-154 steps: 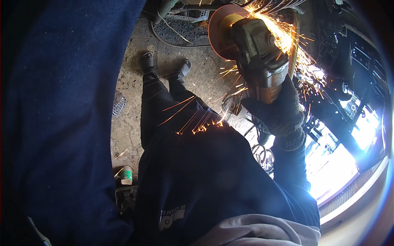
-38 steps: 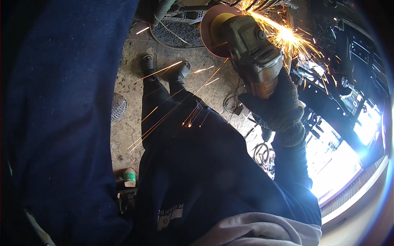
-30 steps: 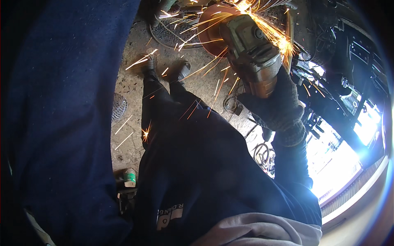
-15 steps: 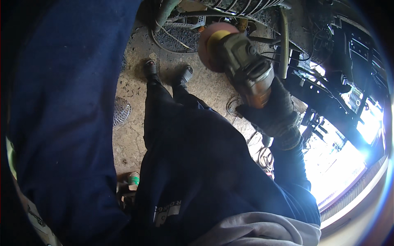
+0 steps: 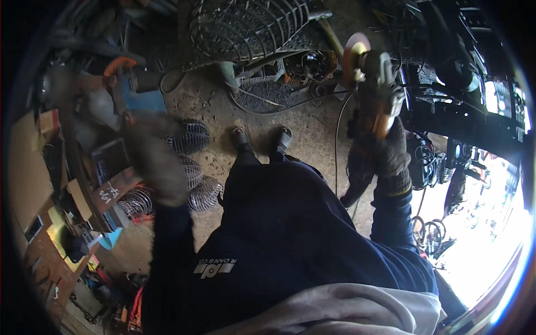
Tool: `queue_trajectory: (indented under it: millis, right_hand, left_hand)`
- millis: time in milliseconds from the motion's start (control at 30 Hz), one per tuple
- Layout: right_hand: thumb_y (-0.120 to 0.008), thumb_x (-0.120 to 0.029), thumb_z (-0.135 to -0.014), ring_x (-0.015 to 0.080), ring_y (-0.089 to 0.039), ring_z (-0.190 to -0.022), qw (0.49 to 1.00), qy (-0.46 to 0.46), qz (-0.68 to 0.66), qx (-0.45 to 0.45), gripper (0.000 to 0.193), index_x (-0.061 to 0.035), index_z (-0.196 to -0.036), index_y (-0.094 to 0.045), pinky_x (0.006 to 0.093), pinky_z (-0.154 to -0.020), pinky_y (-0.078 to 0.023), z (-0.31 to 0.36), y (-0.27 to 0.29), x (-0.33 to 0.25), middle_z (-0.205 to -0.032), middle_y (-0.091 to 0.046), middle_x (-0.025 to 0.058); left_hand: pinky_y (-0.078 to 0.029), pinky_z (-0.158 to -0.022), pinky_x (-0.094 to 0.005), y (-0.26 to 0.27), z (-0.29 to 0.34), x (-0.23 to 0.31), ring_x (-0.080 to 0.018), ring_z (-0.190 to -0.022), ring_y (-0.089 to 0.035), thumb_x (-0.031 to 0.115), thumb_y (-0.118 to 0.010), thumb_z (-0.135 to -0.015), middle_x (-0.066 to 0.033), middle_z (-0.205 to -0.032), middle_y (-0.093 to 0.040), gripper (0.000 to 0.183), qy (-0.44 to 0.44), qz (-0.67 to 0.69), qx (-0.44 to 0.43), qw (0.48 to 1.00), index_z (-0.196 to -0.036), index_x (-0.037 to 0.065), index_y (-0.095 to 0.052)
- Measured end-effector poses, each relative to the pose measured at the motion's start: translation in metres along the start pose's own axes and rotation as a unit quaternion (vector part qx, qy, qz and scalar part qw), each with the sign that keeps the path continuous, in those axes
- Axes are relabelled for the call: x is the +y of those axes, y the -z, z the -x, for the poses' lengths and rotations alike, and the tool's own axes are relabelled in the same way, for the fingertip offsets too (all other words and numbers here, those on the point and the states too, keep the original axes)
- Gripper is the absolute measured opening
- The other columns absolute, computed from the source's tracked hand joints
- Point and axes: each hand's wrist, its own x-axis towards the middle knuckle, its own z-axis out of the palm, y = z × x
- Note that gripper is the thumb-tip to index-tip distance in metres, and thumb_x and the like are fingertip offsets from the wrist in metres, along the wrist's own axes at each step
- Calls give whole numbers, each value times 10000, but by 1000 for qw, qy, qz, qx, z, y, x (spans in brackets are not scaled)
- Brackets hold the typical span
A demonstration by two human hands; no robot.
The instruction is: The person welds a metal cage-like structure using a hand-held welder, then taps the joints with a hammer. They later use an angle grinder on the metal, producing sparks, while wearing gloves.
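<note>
An angle grinder (image 5: 381, 92) with a worn reddish disc (image 5: 355, 50) is in the gloved grip of my right hand (image 5: 388, 151), raised at the right with the disc end pointing away from me. My left hand (image 5: 156, 159), also gloved, is reaching out over the left side. Motion smears its fingers, so whether they are apart or closed does not show. Just beyond it are a blue metal piece (image 5: 139, 95) and a curved orange part (image 5: 120, 66). Coiled wire baskets or springs (image 5: 192, 137) lie on the floor beside that hand.
A large wire cage (image 5: 251, 25) stands on legs ahead. A cable (image 5: 336, 151) hangs near the grinder and runs across the floor (image 5: 223, 111). To the left is a cluttered bench (image 5: 61, 268) with boards and boxes. Dark metal frames (image 5: 463, 111) line the right side, before bright light.
My left arm, which filled the left side close up, has swung down and outward, with the hand now showing. The grinder in my right hand has moved right and turned more upright.
</note>
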Motion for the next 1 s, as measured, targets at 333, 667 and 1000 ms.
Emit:
queue_trajectory:
  millis: [333,667,1000]
  right_hand:
    - [-729,-119,-828,217,-693,-793,983,113,-134,46,362,9,-1135,-588,334,-701,-579,-55,-1,-51,-917,-691,117]
    - [-721,-163,-834,248,-685,-913,962,121,-245,-5,483,15,-1248,-546,378,-772,-587,-76,40,-32,-1072,-673,146]
    - [-665,-365,-900,348,-641,-1094,899,24,-389,-199,682,39,-1391,-419,474,-971,-538,-138,81,-32,-1216,-609,213]
  left_hand:
    - [-501,-950,-424,-248,54,54,-330,-1106,-634,536,-808,-712,-170,-1158,-655,768,129,-143,-484,853,-1270,68,-565]
    - [-534,-840,-394,-283,57,52,-285,-1042,-656,453,-844,-719,-139,-1108,-657,701,93,-127,-440,884,-1225,64,-554]
    - [-610,-596,-370,-333,70,50,-217,-748,-691,202,-728,-860,-109,-979,-608,570,420,253,-462,739,-1312,1,-445]
